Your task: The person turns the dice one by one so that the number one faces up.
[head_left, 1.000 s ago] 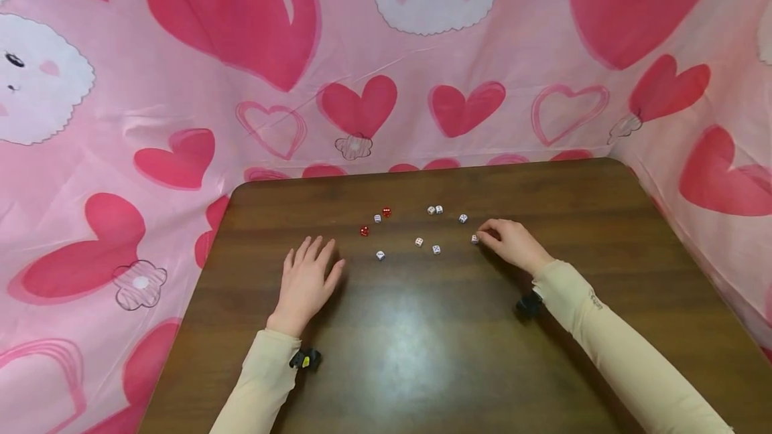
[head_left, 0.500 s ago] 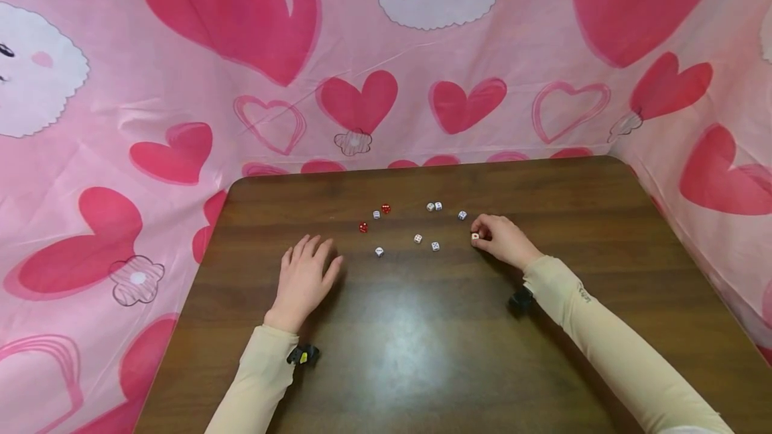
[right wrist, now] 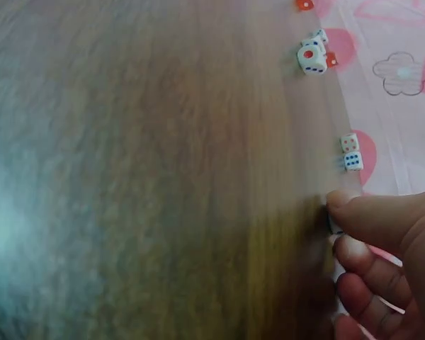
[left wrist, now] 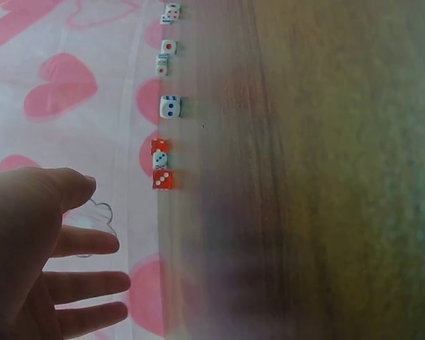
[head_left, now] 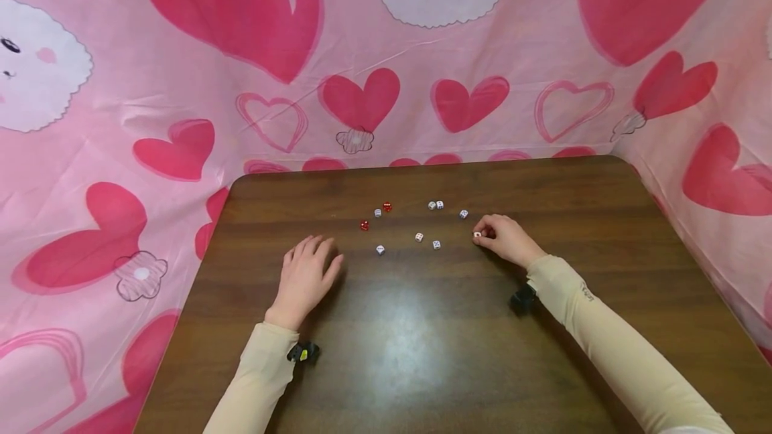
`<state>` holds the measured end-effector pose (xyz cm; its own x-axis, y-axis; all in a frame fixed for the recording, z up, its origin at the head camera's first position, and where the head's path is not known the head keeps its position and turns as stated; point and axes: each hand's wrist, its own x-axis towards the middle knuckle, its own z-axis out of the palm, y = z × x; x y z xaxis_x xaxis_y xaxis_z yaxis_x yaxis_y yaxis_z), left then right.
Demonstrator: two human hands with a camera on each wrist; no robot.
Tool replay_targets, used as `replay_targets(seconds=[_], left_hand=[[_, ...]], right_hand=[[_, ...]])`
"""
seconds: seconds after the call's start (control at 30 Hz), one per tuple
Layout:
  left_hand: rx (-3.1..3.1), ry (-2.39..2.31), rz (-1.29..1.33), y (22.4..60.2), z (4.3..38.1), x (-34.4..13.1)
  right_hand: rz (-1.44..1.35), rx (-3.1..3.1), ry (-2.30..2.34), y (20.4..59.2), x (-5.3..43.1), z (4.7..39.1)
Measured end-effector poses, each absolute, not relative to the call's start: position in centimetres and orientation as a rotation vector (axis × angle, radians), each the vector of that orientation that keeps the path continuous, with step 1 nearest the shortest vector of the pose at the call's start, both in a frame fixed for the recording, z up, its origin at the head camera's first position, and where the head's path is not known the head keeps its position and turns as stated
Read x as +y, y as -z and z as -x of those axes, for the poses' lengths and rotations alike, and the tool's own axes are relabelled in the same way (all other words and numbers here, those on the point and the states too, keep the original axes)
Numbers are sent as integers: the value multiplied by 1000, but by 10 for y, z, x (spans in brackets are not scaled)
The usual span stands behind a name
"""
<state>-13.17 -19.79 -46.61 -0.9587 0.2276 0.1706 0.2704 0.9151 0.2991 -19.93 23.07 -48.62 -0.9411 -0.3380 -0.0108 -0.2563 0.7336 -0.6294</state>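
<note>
My right hand (head_left: 508,240) pinches a white die (head_left: 477,235) between thumb and index finger at the right end of a loose group of dice. In the right wrist view the thumb (right wrist: 375,218) hides most of that die. Just behind it lies another white die (head_left: 464,213), apart from the fingers. My left hand (head_left: 303,278) is spread loosely over the table, palm down, and holds nothing. Nearest to it are a red die (head_left: 364,226) and a white die (head_left: 380,250), neither touched.
On the brown wooden table (head_left: 398,340) lie another red die (head_left: 387,206) beside a white die (head_left: 377,213), two touching white dice (head_left: 431,205) farther back, and two white dice (head_left: 437,244) mid-table. A pink heart-printed cloth (head_left: 410,52) hangs along the back and sides.
The right hand's fingers have closed around the white die that they were beside a second ago. The left hand and the other dice have stayed put; the head view shifted slightly.
</note>
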Motion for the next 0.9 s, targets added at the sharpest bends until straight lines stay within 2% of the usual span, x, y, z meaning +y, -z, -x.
replay_targets(seconds=[0.57, 0.9], left_hand=[[-3019, 532, 389, 464, 130, -194], [-3005, 516, 399, 464, 130, -196]], right_hand=[[470, 2757, 1002, 487, 236, 200], [632, 2722, 968, 493, 237, 176]])
